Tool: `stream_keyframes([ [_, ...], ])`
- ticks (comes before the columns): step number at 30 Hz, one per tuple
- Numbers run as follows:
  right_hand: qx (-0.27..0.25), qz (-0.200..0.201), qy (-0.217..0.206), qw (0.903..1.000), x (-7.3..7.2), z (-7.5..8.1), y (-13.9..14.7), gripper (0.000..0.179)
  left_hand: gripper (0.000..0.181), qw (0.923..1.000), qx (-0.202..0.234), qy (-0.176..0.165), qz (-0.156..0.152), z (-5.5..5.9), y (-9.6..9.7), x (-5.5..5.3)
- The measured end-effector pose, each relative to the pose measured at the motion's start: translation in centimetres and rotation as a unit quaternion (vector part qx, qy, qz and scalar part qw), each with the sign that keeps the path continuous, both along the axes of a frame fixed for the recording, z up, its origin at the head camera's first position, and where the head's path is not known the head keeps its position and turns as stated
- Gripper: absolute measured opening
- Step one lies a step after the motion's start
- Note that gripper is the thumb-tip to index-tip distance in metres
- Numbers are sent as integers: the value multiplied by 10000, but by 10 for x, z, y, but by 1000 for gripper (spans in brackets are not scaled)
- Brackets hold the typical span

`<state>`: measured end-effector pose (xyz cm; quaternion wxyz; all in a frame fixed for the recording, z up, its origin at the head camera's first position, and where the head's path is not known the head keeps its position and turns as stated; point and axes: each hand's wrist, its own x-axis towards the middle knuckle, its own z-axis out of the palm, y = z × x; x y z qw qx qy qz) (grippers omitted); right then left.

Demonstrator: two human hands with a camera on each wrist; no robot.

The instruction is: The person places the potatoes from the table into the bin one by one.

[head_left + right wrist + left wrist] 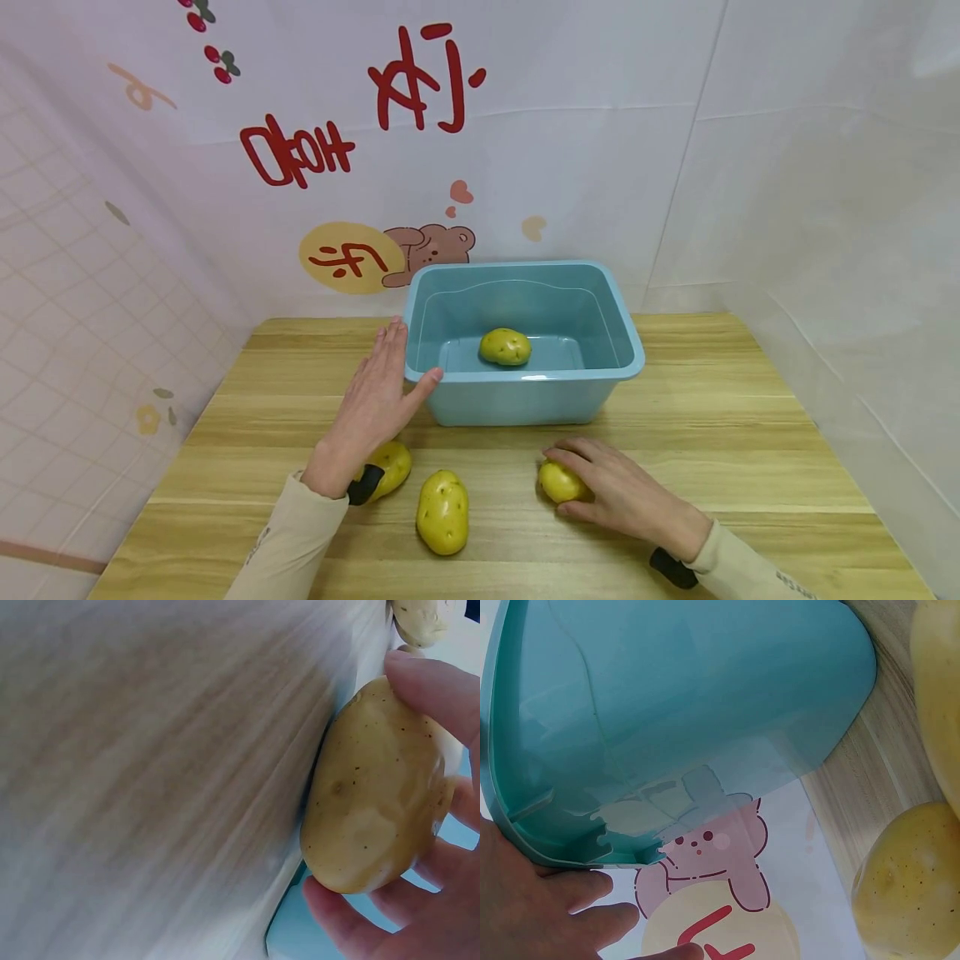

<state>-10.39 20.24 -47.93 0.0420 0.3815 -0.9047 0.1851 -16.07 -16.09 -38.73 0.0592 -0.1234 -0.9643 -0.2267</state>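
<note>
A light blue plastic basin stands on the table with one potato inside. My left hand lies at the basin's left front corner, its fingers extended along the side and the thumb over the front rim. In front of the basin, my right hand grips a yellow potato low over the wood. The right wrist view has thumb and fingers curled round this potato at both ends. Another potato lies front centre. Beside it, a potato is partly hidden by my left wrist.
The wooden table ends against a white cloth backdrop printed with red characters and a bear. Cloth also hangs along the left and right sides. Close behind the basin is the back cloth.
</note>
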Motion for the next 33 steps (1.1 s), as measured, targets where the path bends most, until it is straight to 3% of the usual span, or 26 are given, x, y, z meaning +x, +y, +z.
stream_keyframes([
  [12, -353, -242, 465, 9980, 6, 8, 1, 71, 97, 10000, 19, 41, -11, 1, 1, 0],
  [33, -869, -399, 723, 9928, 15, 33, 2, 70, 97, 10000, 29, 84, -24, 0, 1, 1],
])
